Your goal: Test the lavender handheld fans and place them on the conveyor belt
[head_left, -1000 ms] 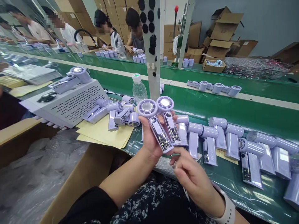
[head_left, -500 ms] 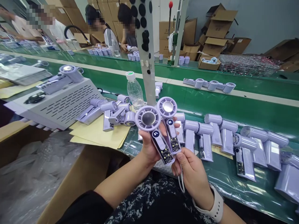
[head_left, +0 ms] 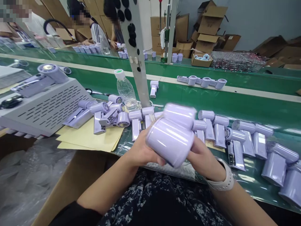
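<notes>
Two glossy lilac handheld fans are together in front of me, a nearer fan (head_left: pixel 170 141) and a farther fan (head_left: pixel 180 114). Their cylindrical heads point toward me and hide the handles. My left hand (head_left: pixel 142 149) is closed around the left side of the pair, thumb under the nearer head. On the other side, my right hand (head_left: pixel 203 155) grips the fans from below and behind; most of its fingers are hidden. Several more lilac fans (head_left: pixel 219 131) lie along the green bench just beyond my hands.
A clear plastic bottle (head_left: pixel 125 89) stands by a grey upright post (head_left: pixel 138 62). Left are yellow paper sheets (head_left: pixel 87 138), a pile of fans (head_left: pixel 110 114) and a slotted grey metal box (head_left: pixel 49 106). Three fans (head_left: pixel 203 81) lie on the pale strip ahead. Co-workers sit across the line.
The two fans have been tipped over, so their displays and front grilles no longer show and their heads face me. My right hand has moved right and behind them. The view has shifted right.
</notes>
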Demonstrator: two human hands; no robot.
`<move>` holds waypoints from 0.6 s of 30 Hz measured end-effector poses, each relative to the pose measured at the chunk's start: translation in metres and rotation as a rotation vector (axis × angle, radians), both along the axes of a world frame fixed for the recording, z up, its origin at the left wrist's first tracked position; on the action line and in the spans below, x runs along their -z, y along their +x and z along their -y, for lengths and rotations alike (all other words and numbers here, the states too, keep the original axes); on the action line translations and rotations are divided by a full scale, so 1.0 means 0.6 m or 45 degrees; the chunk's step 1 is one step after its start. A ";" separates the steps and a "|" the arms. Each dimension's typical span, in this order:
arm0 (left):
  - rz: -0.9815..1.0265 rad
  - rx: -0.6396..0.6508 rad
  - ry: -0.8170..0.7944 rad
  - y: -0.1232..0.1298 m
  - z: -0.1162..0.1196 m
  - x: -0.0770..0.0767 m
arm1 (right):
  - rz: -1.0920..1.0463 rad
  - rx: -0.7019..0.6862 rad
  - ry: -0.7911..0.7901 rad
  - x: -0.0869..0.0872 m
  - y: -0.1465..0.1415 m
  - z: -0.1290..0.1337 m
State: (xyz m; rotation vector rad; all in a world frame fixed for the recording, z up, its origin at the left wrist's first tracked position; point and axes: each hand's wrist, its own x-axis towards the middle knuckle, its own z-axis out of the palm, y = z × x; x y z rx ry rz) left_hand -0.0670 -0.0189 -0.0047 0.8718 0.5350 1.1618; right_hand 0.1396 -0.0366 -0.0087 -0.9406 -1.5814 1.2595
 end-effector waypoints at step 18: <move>-0.135 0.234 0.171 0.008 -0.012 0.051 | -0.402 0.158 -0.262 0.028 0.038 0.046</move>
